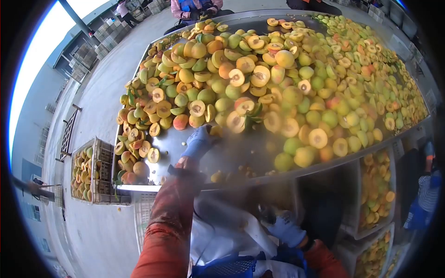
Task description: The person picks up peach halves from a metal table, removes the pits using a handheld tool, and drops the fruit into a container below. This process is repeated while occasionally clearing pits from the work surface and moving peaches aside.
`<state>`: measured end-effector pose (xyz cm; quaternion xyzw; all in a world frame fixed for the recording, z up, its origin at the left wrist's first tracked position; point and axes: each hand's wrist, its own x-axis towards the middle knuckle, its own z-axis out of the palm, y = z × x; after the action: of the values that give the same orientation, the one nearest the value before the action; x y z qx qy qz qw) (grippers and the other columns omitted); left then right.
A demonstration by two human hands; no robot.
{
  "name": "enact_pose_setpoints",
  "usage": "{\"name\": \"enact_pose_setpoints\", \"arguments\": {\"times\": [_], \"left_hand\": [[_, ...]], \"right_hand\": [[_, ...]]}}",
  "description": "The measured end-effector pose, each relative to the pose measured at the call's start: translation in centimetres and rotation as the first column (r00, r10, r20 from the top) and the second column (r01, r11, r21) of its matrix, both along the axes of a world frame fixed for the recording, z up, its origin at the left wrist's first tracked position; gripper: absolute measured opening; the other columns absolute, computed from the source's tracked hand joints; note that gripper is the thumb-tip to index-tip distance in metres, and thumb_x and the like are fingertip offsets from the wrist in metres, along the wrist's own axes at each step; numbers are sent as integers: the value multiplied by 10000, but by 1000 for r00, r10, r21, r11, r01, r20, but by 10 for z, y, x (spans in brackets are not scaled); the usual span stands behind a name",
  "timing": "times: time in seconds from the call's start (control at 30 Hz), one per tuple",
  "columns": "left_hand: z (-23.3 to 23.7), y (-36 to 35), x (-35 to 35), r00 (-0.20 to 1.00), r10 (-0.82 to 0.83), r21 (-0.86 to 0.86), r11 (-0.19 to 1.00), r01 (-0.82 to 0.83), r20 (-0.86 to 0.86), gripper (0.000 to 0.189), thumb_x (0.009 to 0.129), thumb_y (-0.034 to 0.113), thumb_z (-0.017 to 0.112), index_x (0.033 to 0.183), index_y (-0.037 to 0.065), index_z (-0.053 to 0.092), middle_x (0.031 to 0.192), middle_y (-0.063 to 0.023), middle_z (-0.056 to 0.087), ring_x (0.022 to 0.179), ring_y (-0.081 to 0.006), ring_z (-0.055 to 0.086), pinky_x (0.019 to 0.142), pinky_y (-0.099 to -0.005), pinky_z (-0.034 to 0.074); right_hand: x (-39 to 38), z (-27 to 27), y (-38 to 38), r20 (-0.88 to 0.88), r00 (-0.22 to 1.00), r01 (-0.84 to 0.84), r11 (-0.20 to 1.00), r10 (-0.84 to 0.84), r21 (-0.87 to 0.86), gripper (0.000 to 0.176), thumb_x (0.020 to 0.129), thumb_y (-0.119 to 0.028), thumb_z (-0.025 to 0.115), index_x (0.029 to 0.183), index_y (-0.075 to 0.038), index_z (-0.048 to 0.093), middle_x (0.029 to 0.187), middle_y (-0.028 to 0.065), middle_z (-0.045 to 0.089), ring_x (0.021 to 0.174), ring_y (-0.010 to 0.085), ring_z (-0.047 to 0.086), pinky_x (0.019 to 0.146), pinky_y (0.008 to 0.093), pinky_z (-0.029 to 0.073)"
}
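My left hand (pixel 199 141), in a blue glove, reaches over the metal table (pixel 181 147) to the near edge of a heap of peaches (pixel 199 109). Its fingertips are right at a yellow peach, and the back of the hand hides how they are bent. Many peaches are cut in half, some with the pit showing. Below the table edge, my right hand (pixel 287 230), also in a blue glove, is closed around a small dark object (pixel 266 213), blurred, whose kind I cannot tell. Small pits and scraps lie on the metal near my left hand.
A plastic crate (pixel 103 171) of peach halves stands on the floor at left. More filled crates (pixel 376 190) are at lower right. One person (pixel 194 8) is across the table; another person's striped sleeve (pixel 424 197) is at right. A blue mesh basket (pixel 227 267) lies near my lap.
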<state>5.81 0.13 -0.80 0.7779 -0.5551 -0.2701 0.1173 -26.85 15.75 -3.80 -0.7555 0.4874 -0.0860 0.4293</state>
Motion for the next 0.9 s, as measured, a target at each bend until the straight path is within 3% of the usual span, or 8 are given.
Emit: {"name": "enact_pose_setpoints", "arguments": {"times": [0.1, 0.17, 0.2, 0.3, 0.47, 0.6, 0.73, 0.9], "left_hand": [[30, 45, -12, 809, 167, -42, 972, -230, -564, 515, 719, 259, 678, 1129, 25, 473, 872, -152, 622, 656, -235, 637, 520, -294, 506], [37, 92, -19, 405, 71, -107, 910, -399, -912, 394, 775, 224, 614, 1082, 13, 488, 864, -171, 621, 594, -255, 620, 483, -311, 517], [6, 110, -9, 797, -307, -567, 822, -54, -520, 443, 792, 283, 601, 1116, 6, 479, 897, -183, 617, 591, -244, 617, 482, -315, 511], [27, 154, -43, 277, -35, -148, 905, -399, -960, 473, 802, 317, 588, 1152, 16, 486, 886, -173, 618, 582, -238, 604, 493, -313, 497], [6, 202, -82, 962, -136, -662, 747, -58, -237, 406, 884, 333, 483, 1155, 32, 518, 839, -117, 600, 548, -187, 563, 501, -292, 464], [41, 221, -109, 769, 9, -358, 881, -309, -640, 307, 906, 173, 469, 1143, -20, 504, 925, -111, 593, 715, -199, 605, 548, -303, 491], [51, 227, -120, 981, -76, -821, 537, 192, 180, 412, 925, 308, 422, 1148, -28, 505, 998, -109, 583, 884, -204, 575, 733, -344, 478], [38, 235, -136, 809, -46, -605, 689, -399, -586, 347, 913, 250, 437, 1107, -21, 535, 1023, -141, 573, 922, -238, 559, 839, -343, 429]], "right_hand": [[-5, -7, 2, 386, 919, 88, 996, -77, -9, 345, 773, -363, 591, 944, -66, 564, 713, 161, 623, 655, 342, 615, 591, 431, 478], [-10, -43, -3, -309, 947, -184, 942, 92, -282, 308, 779, -337, 589, 928, -70, 555, 717, 189, 614, 671, 336, 619, 595, 425, 482], [-3, -31, -2, -309, 946, -188, 942, 97, -279, 308, 779, -337, 589, 928, -70, 555, 717, 189, 614, 671, 336, 619, 595, 425, 482], [33, 45, 5, -3, 1000, -24, 944, 24, -328, 279, 777, -312, 590, 907, -71, 539, 679, 164, 608, 645, 328, 615, 583, 431, 476], [62, 87, 25, 60, 994, -57, 889, 95, -455, 330, 777, -274, 623, 996, -37, 555, 619, 144, 576, 540, 294, 570, 497, 387, 448], [62, 88, 38, 72, 992, -34, 768, 103, -640, 367, 771, -257, 630, 1011, 3, 535, 623, 160, 578, 553, 290, 586, 508, 389, 452], [62, 99, 48, 39, 997, -37, 901, 59, -433, 257, 733, -220, 599, 914, -61, 511, 690, 161, 609, 652, 326, 617, 592, 419, 478], [70, 94, 72, -120, 991, -11, 846, -63, -534, 266, 729, -210, 601, 926, -54, 515, 721, 173, 618, 661, 334, 617, 600, 411, 481]]}}
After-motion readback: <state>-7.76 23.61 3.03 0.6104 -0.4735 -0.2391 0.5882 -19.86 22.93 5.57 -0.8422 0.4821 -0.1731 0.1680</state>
